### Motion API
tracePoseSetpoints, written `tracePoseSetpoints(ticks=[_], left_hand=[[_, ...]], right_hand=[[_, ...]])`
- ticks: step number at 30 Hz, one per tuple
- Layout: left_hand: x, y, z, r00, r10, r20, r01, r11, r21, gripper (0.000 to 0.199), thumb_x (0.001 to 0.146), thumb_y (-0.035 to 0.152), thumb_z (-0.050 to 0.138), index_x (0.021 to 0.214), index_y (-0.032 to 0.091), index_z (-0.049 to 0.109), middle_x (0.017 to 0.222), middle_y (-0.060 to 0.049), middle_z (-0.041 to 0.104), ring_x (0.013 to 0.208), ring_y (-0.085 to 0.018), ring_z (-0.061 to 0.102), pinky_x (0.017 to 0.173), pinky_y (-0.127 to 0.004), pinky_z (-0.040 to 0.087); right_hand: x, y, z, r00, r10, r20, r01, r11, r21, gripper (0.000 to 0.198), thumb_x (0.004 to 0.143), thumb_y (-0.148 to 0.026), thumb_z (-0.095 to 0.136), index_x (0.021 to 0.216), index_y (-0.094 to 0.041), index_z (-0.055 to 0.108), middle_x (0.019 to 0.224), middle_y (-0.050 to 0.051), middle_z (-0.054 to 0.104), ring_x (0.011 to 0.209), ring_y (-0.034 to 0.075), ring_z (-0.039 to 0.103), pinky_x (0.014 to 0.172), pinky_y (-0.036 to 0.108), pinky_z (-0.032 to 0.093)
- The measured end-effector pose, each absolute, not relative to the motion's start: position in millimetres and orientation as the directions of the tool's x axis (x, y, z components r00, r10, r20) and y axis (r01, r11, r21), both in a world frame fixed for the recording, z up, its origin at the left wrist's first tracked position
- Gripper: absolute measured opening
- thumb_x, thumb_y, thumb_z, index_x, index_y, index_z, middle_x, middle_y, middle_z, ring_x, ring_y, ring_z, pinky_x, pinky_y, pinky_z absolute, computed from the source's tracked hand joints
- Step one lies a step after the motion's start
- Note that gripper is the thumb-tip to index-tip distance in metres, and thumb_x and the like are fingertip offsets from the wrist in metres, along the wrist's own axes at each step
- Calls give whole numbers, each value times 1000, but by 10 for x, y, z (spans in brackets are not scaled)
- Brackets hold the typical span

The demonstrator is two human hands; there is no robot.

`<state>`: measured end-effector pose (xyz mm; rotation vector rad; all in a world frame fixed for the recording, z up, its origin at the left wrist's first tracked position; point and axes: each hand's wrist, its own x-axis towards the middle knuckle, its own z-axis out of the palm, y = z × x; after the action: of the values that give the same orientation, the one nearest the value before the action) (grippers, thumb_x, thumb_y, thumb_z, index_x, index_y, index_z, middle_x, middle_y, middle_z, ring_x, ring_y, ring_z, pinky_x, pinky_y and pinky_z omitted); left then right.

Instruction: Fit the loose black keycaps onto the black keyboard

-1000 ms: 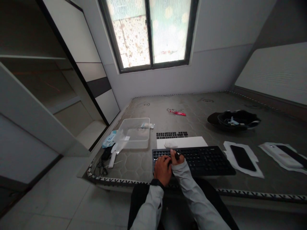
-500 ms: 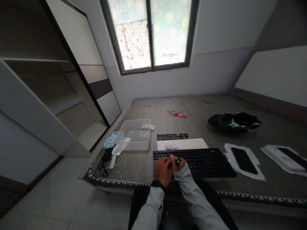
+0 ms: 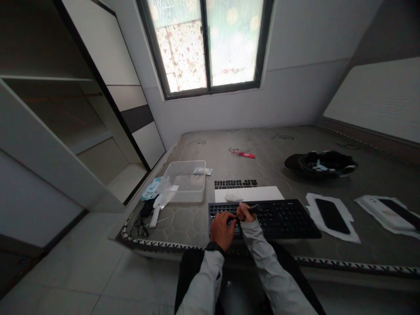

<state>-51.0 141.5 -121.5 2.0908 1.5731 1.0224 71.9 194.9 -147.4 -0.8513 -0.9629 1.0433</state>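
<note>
A black keyboard (image 3: 285, 218) lies at the front edge of the mattress, before my knees. My left hand (image 3: 223, 229) rests over its left part, fingers bent on the keys and thumb apart from them. My right hand (image 3: 245, 213) is closed round a slim dark tool (image 3: 253, 209); one end sticks out to the right, and its lower end points down at the keys beside my left fingertips. The tool's exact kind is too small to tell. Behind the keyboard lies a white sheet (image 3: 262, 193) with a small pale item (image 3: 233, 197) on it. Loose black keycaps (image 3: 234, 183) stand in rows beyond.
To the left are a clear plastic box (image 3: 188, 181), a white-handled brush-like item (image 3: 156, 214), a blue packet (image 3: 152, 189) and black cables (image 3: 141, 227). A black cap (image 3: 320, 166) and a phone-like dark slab (image 3: 332, 216) on white wrapping lie right. A red packet (image 3: 244, 154) lies farther back.
My right hand has tilted and lifted slightly off the keys, so more of the dark tool shows at its right. My left hand stays over the same keys, its thumb a little more apart.
</note>
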Motion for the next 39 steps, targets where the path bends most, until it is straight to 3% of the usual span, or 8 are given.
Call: tracePoseSetpoints(ticks=[7, 14, 20, 23, 31, 39], left_hand=[[-512, 1433, -1233, 69, 947, 313, 678, -275, 681, 9, 89, 26, 58, 96, 25, 64, 97, -2, 71, 95, -20, 62, 85, -34, 45], [-549, 1427, -1253, 40, 970, 238, 654, -206, 728, 14, 93, 32, 51, 96, 23, 62, 85, 0, 70, 80, -17, 65, 76, -30, 47], [-554, 1399, -1160, 135, 947, 293, 612, -312, 727, 29, 95, 24, 45, 118, 30, 62, 109, 0, 71, 100, -15, 64, 90, -31, 47], [-561, 1398, -1135, 169, 937, 305, 612, -342, 713, 29, 96, 26, 42, 113, 30, 66, 112, 0, 70, 103, -16, 64, 89, -31, 47], [-560, 1428, -1213, 35, 977, 210, 592, -189, 784, 20, 86, 40, 62, 98, 24, 65, 86, 1, 72, 75, -15, 63, 73, -28, 47], [-563, 1422, -1229, 65, 962, 267, 570, -255, 781, 16, 87, 35, 61, 98, 24, 65, 93, 2, 72, 76, -13, 62, 77, -29, 49]], right_hand=[[781, 2074, -1487, 185, 963, 198, -449, 262, -854, 63, 68, -71, 68, 43, -25, 34, 36, -8, 28, 33, 8, 30, 35, 27, 25], [735, 2073, -1494, 173, 972, 161, -509, 228, -830, 59, 72, -65, 70, 45, -25, 36, 36, -8, 31, 33, 8, 33, 35, 27, 26], [717, 2055, -1496, 162, 973, 164, -503, 224, -835, 61, 70, -68, 70, 45, -25, 36, 35, -8, 31, 33, 8, 35, 37, 28, 28], [723, 2064, -1498, 155, 974, 168, -485, 223, -846, 60, 70, -69, 69, 45, -26, 36, 35, -8, 31, 33, 10, 36, 37, 29, 30], [806, 2036, -1372, 200, 965, 169, -467, 246, -849, 64, 73, -75, 59, 45, -27, 28, 35, -9, 24, 33, 10, 29, 40, 30, 31], [901, 1986, -1282, 210, 964, 163, -520, 251, -817, 64, 74, -70, 61, 46, -25, 25, 36, -9, 23, 34, 9, 28, 44, 30, 34]])
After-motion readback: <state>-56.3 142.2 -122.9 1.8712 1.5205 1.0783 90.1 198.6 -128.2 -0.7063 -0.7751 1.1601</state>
